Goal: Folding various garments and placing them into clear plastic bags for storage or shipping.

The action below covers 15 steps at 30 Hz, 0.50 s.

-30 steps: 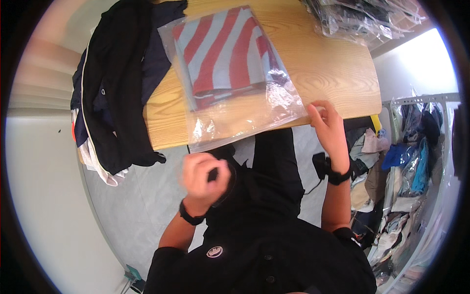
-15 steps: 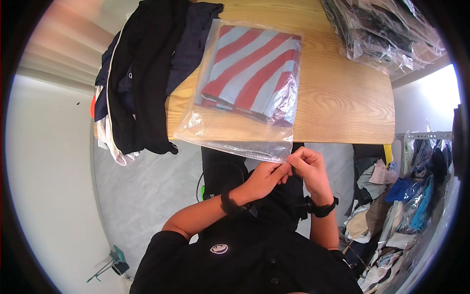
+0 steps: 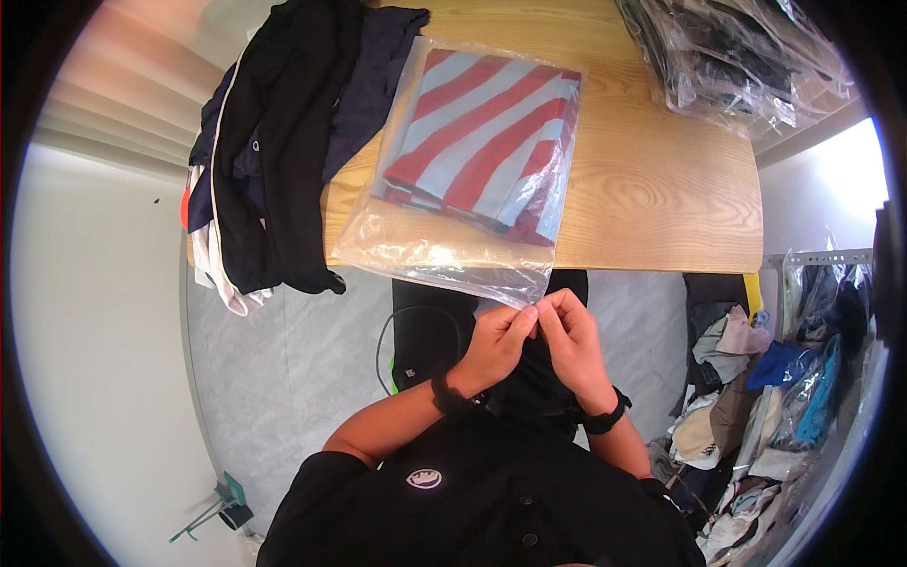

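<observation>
Bag [image 3: 416,241] is pinched at its near right corner by left hand [image 3: 499,342] and right hand [image 3: 571,345], set side by side. Striped cloth [image 3: 487,142] is folded inside. Bag is laid on tabletop [image 3: 661,198], near end overhanging. Dark clothes [image 3: 283,142] are piled left.

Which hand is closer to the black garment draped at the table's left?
Left. The left hand is at the clear bag's near corner, right of the black garment; the right hand is beside it, farther right.
</observation>
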Available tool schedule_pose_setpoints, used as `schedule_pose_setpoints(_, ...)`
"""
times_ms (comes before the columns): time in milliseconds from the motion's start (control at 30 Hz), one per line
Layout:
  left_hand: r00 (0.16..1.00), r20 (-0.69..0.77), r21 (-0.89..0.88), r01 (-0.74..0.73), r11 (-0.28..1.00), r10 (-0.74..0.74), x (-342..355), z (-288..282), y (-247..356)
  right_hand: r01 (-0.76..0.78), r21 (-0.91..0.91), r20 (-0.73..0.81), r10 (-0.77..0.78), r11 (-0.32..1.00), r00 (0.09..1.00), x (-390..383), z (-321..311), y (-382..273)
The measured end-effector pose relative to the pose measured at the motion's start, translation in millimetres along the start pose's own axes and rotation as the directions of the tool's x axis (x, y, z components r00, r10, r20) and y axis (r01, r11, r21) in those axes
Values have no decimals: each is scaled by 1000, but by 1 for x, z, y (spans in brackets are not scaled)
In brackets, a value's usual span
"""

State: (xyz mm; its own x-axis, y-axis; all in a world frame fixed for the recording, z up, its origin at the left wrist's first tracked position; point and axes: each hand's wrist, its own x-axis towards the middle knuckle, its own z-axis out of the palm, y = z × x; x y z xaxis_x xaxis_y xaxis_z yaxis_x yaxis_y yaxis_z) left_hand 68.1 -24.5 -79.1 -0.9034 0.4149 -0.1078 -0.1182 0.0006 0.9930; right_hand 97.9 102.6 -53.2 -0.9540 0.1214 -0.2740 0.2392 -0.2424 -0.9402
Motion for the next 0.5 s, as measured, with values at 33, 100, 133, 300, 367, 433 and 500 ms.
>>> schedule_pose_setpoints(33, 999, -17, 43, -31, 999, 32, 0, 0, 1, -1, -1, -1, 1, 1000, 1000, -1, 0, 2)
schedule_pose_setpoints(100, 995, -101, 23, -7, 1000, 9, -1, -4, -5, -3, -144, -27, -1, 990, 1000, -5, -2, 6)
schedule_pose_setpoints(133, 983, -184, 2, 15, 1000, -14, -1, -8, -8, -9, -144, -28, 5, 989, 1000, -6, -3, 6)
schedule_pose_setpoints(300, 900, -433, -197, -41, 980, -50, -4, -44, -9, -13, -23, -125, 10, 1000, 992, -7, -14, 1)
schedule_pose_setpoints(367, 866, -499, -215, -87, 973, -33, -9, -57, -8, 6, -66, -226, -20, 998, 974, -7, -27, -4)
schedule_pose_setpoints(433, 813, -582, -219, -143, 965, -12, -16, -86, -6, 11, -19, -272, -16, 1000, 962, -10, -46, -6)
schedule_pose_setpoints(500, 806, -592, -224, -183, 957, 16, -29, -99, -1, 21, 26, -318, -12, 999, 948, -12, -44, -6)
